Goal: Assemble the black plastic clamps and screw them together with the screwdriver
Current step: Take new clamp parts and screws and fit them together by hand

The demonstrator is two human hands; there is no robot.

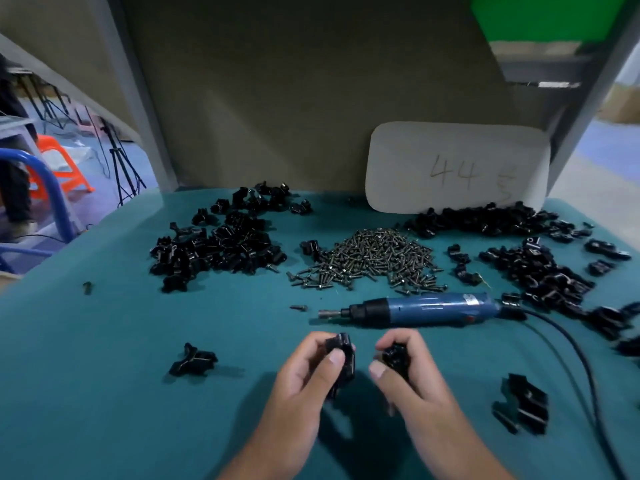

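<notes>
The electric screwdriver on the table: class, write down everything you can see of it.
The electric screwdriver lies on its side on the teal table, bit end pointing left. It has a blue plastic-looking body, a black front section and a short metal tip. A black cord leaves its right end and curves toward the near edge. It rests just beyond both hands, which do not touch it, and just in front of the screw pile. Black clamp parts lie near its right end.
</notes>
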